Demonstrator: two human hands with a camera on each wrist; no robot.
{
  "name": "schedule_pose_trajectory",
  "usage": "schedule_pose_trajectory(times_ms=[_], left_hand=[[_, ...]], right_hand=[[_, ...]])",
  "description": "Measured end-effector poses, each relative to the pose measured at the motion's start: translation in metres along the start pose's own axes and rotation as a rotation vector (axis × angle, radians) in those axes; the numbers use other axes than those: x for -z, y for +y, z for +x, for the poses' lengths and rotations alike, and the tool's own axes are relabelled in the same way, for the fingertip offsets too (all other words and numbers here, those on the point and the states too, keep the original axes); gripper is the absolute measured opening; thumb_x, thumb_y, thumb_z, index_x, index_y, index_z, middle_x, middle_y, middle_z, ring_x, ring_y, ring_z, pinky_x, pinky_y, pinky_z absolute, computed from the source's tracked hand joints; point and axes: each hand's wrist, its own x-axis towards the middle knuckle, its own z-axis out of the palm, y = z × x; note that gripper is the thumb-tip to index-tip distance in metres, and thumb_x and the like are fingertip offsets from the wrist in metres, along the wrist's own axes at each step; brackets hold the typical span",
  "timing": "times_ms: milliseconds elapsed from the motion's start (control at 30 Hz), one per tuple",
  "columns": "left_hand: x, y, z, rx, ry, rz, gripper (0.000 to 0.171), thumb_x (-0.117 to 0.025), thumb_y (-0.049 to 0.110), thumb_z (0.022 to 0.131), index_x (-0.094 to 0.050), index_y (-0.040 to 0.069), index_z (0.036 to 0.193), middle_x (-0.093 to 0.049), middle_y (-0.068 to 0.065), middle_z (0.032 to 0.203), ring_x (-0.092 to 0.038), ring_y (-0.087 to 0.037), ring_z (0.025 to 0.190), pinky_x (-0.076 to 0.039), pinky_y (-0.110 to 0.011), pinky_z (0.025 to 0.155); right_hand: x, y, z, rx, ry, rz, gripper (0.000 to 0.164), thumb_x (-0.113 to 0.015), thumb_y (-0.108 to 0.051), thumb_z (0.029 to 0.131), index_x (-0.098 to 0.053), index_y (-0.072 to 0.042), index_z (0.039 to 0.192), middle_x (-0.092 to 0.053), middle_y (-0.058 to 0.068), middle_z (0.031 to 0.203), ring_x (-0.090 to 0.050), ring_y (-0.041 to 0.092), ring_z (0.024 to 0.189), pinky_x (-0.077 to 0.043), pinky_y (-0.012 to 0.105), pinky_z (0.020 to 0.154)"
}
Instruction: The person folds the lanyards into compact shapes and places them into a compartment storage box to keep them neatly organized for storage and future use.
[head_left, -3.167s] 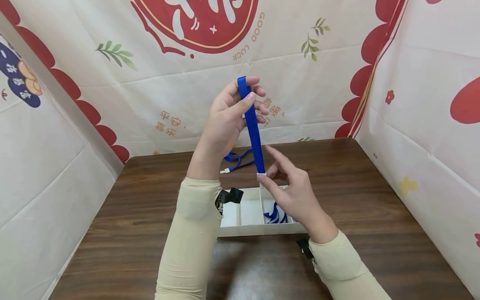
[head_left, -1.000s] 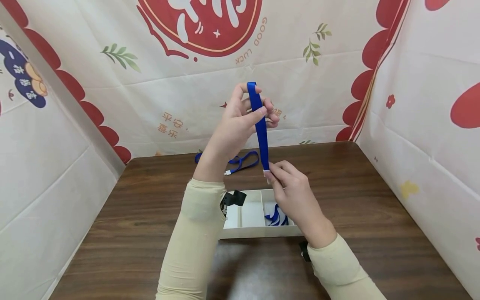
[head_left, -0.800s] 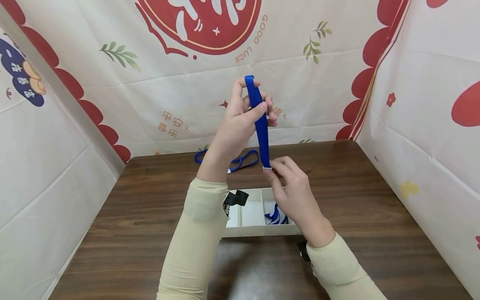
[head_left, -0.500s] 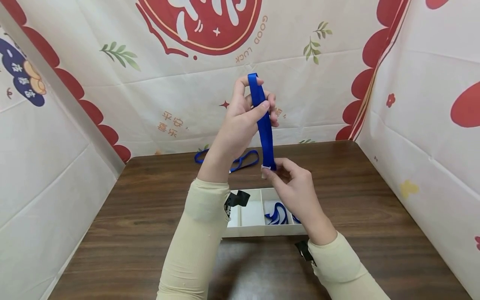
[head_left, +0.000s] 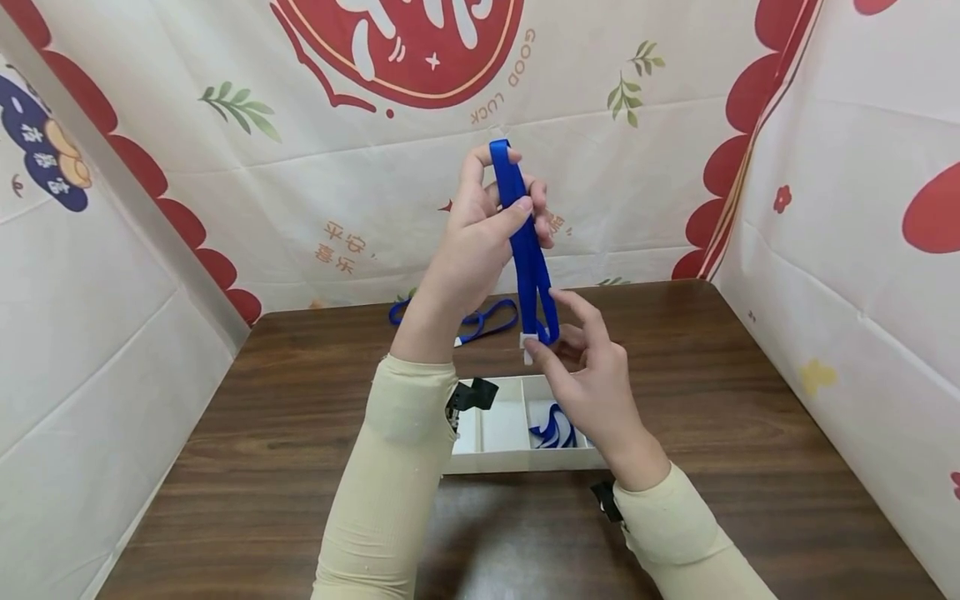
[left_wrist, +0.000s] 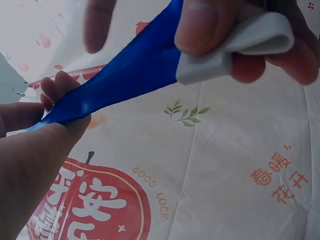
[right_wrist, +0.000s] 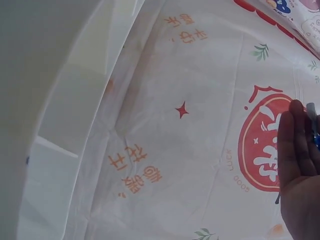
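Observation:
A blue lanyard (head_left: pixel 527 258), folded into a long loop, hangs between the two hands above the table. The left hand (head_left: pixel 480 225) pinches its upper part with the thumb, the top fold looped over the index finger. Lower down, the right hand (head_left: pixel 592 367) pinches the white plastic clip (head_left: pixel 528 342) at the lanyard's end, index finger extended along the ribbon. In the left wrist view the white clip (left_wrist: pixel 205 67) shows its open hook shape beside the right thumb. The right wrist view catches only part of the right hand (right_wrist: pixel 300 170) at its edge.
Below the hands stands a white divided tray (head_left: pixel 517 461) on the wooden table (head_left: pixel 262 467). One compartment holds more blue lanyard (head_left: pixel 555 429). Behind the left wrist lies another blue lanyard (head_left: pixel 495 321). Printed cloth (head_left: pixel 375 192) walls the table at back and sides.
The left hand has risen slightly. The right index finger has moved away from the clip up along the ribbon, and the lanyard's strands have spread apart near the bottom.

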Motion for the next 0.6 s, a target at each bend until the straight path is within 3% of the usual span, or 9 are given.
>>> schedule_pose_trajectory(times_ms=[100, 333, 600], left_hand=[[-0.001, 0.001, 0.000, -0.004, 0.002, -0.011, 0.031, -0.039, -0.003, 0.111, -0.033, 0.017, 0.133, -0.054, -0.010, 0.097, -0.060, -0.022, 0.077, -0.054, -0.032, 0.084], [-0.003, 0.006, -0.001, 0.000, -0.003, -0.018, 0.031, -0.039, -0.003, 0.111, -0.032, 0.016, 0.134, -0.054, -0.011, 0.097, -0.060, -0.022, 0.077, -0.055, -0.033, 0.085], [-0.006, 0.010, -0.004, 0.007, -0.004, -0.008, 0.031, -0.040, -0.003, 0.111, -0.035, 0.014, 0.136, -0.055, -0.011, 0.098, -0.059, -0.023, 0.078, -0.054, -0.032, 0.083]], right_hand=[[-0.001, 0.001, -0.001, 0.042, 0.025, -0.028, 0.061, -0.078, 0.003, 0.093, -0.055, -0.008, 0.149, -0.081, 0.019, 0.108, -0.081, 0.030, 0.087, -0.058, 0.011, 0.082], [-0.002, 0.004, -0.003, 0.034, 0.065, -0.060, 0.028, -0.081, 0.001, 0.091, -0.073, 0.004, 0.117, -0.082, 0.017, 0.098, -0.078, 0.026, 0.076, -0.057, 0.010, 0.075], [0.000, 0.003, 0.000, -0.101, -0.059, 0.035, 0.013, -0.075, -0.007, 0.099, -0.077, -0.003, 0.111, -0.076, 0.009, 0.099, -0.067, 0.018, 0.079, -0.056, 0.018, 0.072]])
